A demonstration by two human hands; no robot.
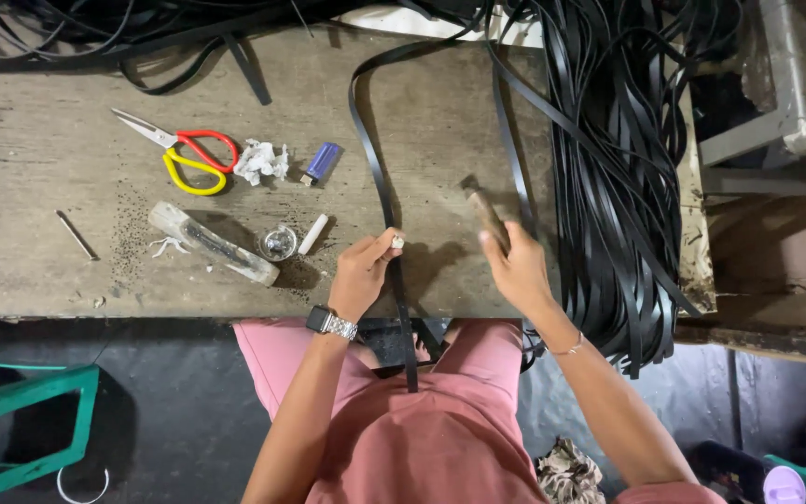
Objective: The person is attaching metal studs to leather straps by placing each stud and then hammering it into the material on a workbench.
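My left hand pinches a small metal piece against a long black strap that runs across the worn wooden table and hangs down over my lap. A wristwatch sits on that wrist. My right hand grips the handle of a small hammer, raised just right of the strap, its head tilted up and left. A thin bracelet circles the right wrist.
Red and yellow scissors, crumpled paper, a blue lighter, a clear tool, a small tin and a white stub lie left of my hands. A heap of black straps drapes over the right edge. Green stool at lower left.
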